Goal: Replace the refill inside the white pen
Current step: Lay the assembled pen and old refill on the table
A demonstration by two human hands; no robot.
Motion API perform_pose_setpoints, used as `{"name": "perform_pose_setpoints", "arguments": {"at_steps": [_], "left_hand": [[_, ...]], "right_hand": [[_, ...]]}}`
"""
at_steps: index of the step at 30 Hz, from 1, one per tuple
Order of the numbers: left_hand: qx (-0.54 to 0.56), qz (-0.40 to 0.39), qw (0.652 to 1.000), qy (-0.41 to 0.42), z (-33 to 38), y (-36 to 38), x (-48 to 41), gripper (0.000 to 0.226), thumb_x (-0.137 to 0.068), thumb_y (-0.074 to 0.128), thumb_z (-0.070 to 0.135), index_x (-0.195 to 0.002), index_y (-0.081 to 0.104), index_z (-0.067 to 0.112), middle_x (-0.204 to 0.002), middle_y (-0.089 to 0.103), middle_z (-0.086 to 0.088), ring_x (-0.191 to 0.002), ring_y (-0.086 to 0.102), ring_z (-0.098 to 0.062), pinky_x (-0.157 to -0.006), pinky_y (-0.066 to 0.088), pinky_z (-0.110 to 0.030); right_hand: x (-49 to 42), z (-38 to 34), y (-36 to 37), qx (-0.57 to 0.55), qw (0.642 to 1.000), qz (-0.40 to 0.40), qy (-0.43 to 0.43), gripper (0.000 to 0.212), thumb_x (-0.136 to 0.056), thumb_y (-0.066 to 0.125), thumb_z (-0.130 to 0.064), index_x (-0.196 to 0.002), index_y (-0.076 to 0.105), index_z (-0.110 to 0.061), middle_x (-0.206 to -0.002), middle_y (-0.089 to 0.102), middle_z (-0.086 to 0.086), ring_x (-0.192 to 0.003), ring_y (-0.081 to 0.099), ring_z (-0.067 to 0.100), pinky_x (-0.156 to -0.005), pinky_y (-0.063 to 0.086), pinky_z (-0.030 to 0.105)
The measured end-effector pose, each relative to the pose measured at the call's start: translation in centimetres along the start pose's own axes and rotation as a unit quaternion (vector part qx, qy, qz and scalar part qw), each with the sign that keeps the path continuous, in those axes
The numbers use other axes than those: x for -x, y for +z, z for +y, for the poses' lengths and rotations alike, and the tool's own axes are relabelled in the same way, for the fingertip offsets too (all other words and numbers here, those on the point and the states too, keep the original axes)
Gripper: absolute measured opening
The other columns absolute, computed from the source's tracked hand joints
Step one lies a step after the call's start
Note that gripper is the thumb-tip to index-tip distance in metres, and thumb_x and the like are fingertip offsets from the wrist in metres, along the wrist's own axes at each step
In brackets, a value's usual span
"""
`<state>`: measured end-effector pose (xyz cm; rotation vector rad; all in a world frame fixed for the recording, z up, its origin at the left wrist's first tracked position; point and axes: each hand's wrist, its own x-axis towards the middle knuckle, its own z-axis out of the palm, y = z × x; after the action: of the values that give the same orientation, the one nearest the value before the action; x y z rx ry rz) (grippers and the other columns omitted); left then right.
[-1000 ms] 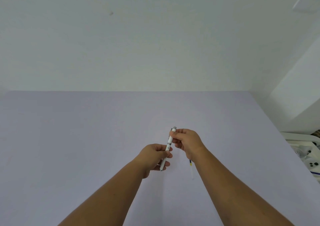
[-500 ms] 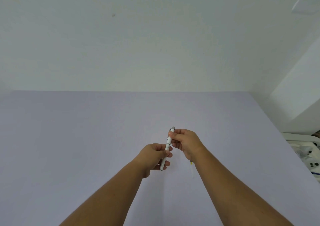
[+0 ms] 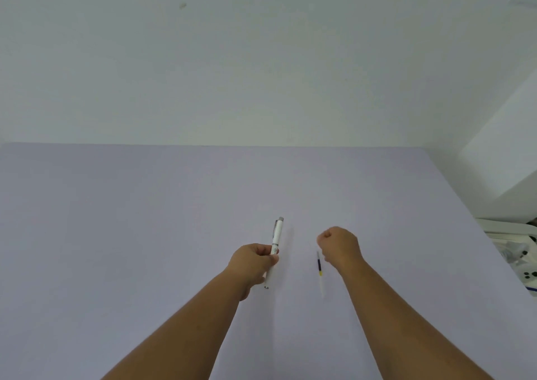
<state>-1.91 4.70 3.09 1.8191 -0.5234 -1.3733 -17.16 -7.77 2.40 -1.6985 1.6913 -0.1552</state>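
The white pen (image 3: 276,238) stands nearly upright in my left hand (image 3: 253,264), grey cap end up and metal tip down near the table. My left fingers are wrapped around its middle. My right hand (image 3: 340,246) is a short way to the right, curled into a loose fist with nothing visible in it. A thin refill (image 3: 319,269) with a dark and yellow section lies on the lilac table (image 3: 145,219), just left of my right wrist and apart from the pen.
A pale wall runs along the table's far edge. Past the table's right edge sits white equipment with dark dots (image 3: 520,263). A white block (image 3: 505,158) stands at the far right.
My right hand has let go of the pen's top and moved to the right, closing into a fist. The pen stays in my left hand, and the refill on the table is uncovered.
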Motion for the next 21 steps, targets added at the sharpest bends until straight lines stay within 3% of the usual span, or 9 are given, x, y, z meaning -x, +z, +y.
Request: {"name": "perform_pose_setpoints", "arguments": {"at_steps": [2,5,11,21], "left_hand": [[-0.012,0.033,0.999,0.003,-0.6,0.4,-0.9,0.018,-0.086,0.066,0.016,-0.103,0.068,0.016,-0.087,0.063,0.001,-0.082,0.057,-0.016,-0.089,0.053,-0.037],[-0.016,0.073,0.997,-0.004,-1.3,0.8,-2.0,0.015,-0.082,0.069,0.016,-0.097,0.066,0.016,-0.087,0.065,-0.002,-0.082,0.059,-0.020,-0.089,0.055,-0.041],[-0.041,0.123,0.991,-0.023,-2.6,1.3,-3.7,0.009,-0.079,0.070,0.017,-0.087,0.066,0.017,-0.085,0.068,-0.001,-0.080,0.063,-0.020,-0.084,0.057,-0.039],[-0.064,0.150,0.986,-0.040,-3.5,2.2,-4.6,0.010,-0.077,0.072,0.014,-0.081,0.064,0.020,-0.087,0.069,-0.001,-0.084,0.066,-0.021,-0.084,0.057,-0.039]], "right_hand": [[-0.2,1.2,0.6,0.097,0.994,-0.052,0.027,0.024,-0.086,0.051,-0.011,-0.062,0.050,-0.008,-0.062,0.053,0.007,-0.073,0.059,0.024,-0.058,0.043,0.025],[0.0,2.4,2.1,0.106,0.992,-0.062,0.033,0.010,-0.082,0.055,-0.013,-0.073,0.055,-0.007,-0.062,0.054,0.005,-0.068,0.057,0.023,-0.047,0.039,0.021],[0.5,2.5,4.8,0.064,0.998,-0.020,0.006,0.015,-0.084,0.052,-0.007,-0.095,0.061,-0.004,-0.096,0.066,0.013,-0.077,0.058,0.023,-0.063,0.042,0.025],[0.4,0.7,7.3,0.016,0.999,-0.051,-0.007,0.015,-0.083,0.055,-0.012,-0.097,0.061,-0.010,-0.097,0.066,0.008,-0.075,0.056,0.019,-0.063,0.043,0.027]]}}
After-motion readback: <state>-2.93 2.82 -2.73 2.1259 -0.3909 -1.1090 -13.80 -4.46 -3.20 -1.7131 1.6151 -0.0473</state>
